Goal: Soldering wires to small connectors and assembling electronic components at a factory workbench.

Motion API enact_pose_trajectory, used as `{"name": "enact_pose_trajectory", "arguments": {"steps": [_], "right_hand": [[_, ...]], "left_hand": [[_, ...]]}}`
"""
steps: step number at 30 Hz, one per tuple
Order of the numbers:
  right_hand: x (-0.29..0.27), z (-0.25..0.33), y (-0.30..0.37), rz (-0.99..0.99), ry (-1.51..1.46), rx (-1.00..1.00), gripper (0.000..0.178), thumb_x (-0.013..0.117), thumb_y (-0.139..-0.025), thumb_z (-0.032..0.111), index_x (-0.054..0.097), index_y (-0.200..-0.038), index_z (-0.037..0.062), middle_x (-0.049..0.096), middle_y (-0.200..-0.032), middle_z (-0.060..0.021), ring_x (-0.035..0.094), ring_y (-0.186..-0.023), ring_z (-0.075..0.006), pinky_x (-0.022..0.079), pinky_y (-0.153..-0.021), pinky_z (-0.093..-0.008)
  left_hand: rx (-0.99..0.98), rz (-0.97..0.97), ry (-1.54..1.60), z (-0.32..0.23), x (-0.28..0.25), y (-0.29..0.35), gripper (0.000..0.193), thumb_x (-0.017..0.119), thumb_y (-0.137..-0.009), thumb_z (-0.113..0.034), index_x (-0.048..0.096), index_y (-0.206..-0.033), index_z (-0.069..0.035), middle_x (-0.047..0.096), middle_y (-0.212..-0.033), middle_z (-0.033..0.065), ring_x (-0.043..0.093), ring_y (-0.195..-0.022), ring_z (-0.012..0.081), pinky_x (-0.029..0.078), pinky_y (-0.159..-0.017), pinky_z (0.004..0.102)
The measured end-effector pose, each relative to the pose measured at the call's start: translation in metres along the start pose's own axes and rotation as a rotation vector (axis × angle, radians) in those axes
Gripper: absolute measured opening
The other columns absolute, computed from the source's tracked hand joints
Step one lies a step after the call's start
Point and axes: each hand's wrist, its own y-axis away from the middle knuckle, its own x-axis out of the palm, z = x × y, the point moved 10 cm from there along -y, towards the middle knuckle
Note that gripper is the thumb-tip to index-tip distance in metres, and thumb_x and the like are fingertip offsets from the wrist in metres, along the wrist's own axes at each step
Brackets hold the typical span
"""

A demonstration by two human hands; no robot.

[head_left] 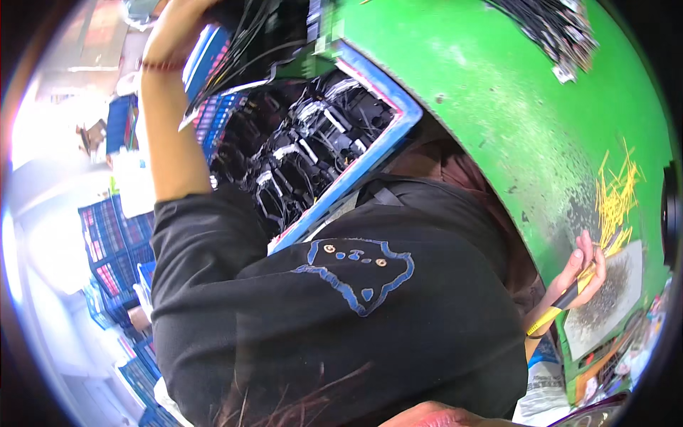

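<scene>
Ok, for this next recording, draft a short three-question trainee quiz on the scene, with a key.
1. True or false: the right hand is empty.
2. Multiple choice: what colour is the tabletop?
a) purple
b) green
c) orange
3. Open: what lies in the blue-edged box?

Key:
1. False; it grips a yellow-and-black tool.
2. b
3. Dark parts with cables in a jumbled mass; their exact kind is too unclear to tell.
</scene>
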Motion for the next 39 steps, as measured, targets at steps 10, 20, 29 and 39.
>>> {"name": "enact_pose_trajectory", "arguments": {"steps": [10,20,29,39], "right_hand": [[-0.001,0.041,-0.027,0.176,0.121,-0.131,0.032,0.052,-0.094,-0.004,0.038,-0.121,-0.0132,0.061,-0.108,-0.0339,0.066,-0.095,-0.0366,0.056,-0.086,-0.0414],[-0.002,0.035,-0.029,0.206,0.307,-0.115,0.037,0.041,-0.104,0.022,0.043,-0.123,-0.0102,0.067,-0.106,-0.0240,0.067,-0.094,-0.0293,0.052,-0.076,-0.0338],[0.003,0.077,-0.019,0.109,0.291,-0.337,0.032,0.043,-0.103,0.015,0.043,-0.125,-0.0081,0.069,-0.096,-0.0234,0.071,-0.083,-0.0294,0.055,-0.066,-0.0314],[0.011,0.067,-0.020,0.166,0.359,-0.253,0.034,0.042,-0.103,0.017,0.045,-0.127,-0.0070,0.070,-0.098,-0.0212,0.070,-0.086,-0.0275,0.054,-0.075,-0.0339]], "left_hand": [[-0.813,-0.314,-1.160,0.214,-0.217,0.367,0.032,0.069,-0.077,-0.024,0.065,-0.087,0.006,0.064,-0.076,0.0140,0.066,-0.064,0.0236,0.054,-0.055,0.0350],[-1.255,-0.800,-0.600,0.315,-0.176,0.513,0.031,0.069,-0.082,-0.027,0.064,-0.102,-0.004,0.063,-0.087,0.0041,0.062,-0.078,0.0157,0.056,-0.060,0.0315],[-1.493,-0.923,-1.011,0.298,-0.211,0.693,0.034,0.059,-0.077,-0.017,0.069,-0.104,0.000,0.068,-0.106,0.0222,0.064,-0.105,0.0350,0.051,-0.091,0.0385],[-1.909,-0.225,-0.718,0.493,-0.095,0.686,0.030,0.055,-0.087,-0.016,0.069,-0.111,-0.008,0.066,-0.119,0.0101,0.064,-0.108,0.0258,0.051,-0.093,0.0369]]}}
